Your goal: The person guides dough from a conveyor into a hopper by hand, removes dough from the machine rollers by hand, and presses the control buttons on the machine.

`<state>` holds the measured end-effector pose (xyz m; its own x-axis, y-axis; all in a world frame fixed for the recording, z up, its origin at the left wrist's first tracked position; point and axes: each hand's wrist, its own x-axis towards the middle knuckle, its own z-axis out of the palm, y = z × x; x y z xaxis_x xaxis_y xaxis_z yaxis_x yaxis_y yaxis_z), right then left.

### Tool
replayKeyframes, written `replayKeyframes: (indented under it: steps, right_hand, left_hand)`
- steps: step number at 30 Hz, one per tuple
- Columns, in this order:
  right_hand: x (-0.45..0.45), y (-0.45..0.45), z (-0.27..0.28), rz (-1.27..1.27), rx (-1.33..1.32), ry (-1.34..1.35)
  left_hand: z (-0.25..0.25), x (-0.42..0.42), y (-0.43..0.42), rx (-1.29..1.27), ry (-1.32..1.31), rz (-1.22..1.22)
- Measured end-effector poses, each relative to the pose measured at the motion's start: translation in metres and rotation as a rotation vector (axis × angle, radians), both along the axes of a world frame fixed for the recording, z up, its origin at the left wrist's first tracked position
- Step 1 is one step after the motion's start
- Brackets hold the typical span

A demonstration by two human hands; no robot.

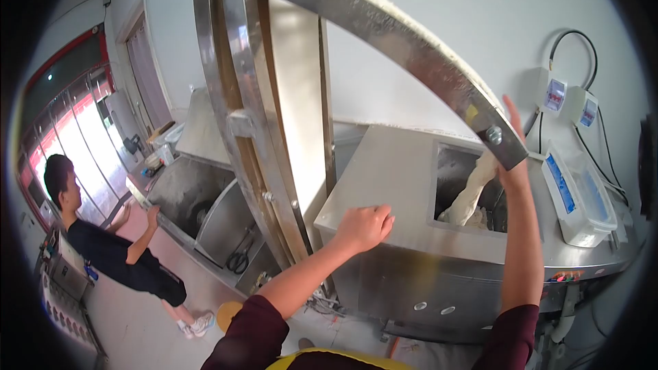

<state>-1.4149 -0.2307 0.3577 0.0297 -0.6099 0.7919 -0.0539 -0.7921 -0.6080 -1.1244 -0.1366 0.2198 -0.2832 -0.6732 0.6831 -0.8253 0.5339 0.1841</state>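
Observation:
My left hand (365, 228), curled into a fist, is over the front of a steel machine top (384, 178). Nothing shows in it. My right hand (514, 164) is raised at the lower end of a curved steel bar (411, 48), its visible fingers stretched upward and partly hidden behind the bar. Pale dough (473, 195) hangs beside my right hand into a square opening (449, 164) in the machine top. More whitish dough lies along the bar's upper edge. Whether my right palm touches the dough is hidden.
An upright steel frame (260, 130) stands left of the machine. Beyond it is an open steel mixer tub (199, 192), with a person (116, 247) in dark clothes beside it. A clear plastic box (582, 205) sits at right, below wall switch boxes (554, 92) with cables.

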Motion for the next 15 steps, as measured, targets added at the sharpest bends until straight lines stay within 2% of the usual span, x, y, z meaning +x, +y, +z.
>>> replayKeyframes:
  steps: [3, 6, 10, 13, 15]
  right_hand:
    - [-0.022, -0.001, -0.001, -0.312, -0.146, 0.169]
    - [-0.025, 0.002, -0.013, -0.334, -0.008, 0.174]
    - [-0.017, 0.003, -0.028, -0.195, 0.317, 0.317]
    - [-0.020, 0.027, -0.044, 0.061, 0.131, 0.235]
    - [-0.035, 0.048, -0.060, -0.146, 0.166, 0.200]
  left_hand:
    - [-0.002, 0.001, -0.001, 0.007, 0.002, 0.002]
    - [0.001, 0.001, 0.000, 0.034, 0.006, -0.021]
    - [0.001, 0.003, 0.000, 0.081, -0.004, -0.022]
    - [0.001, 0.002, 0.001, 0.049, 0.025, -0.001]
    - [-0.003, 0.002, -0.003, 0.032, 0.031, -0.008]
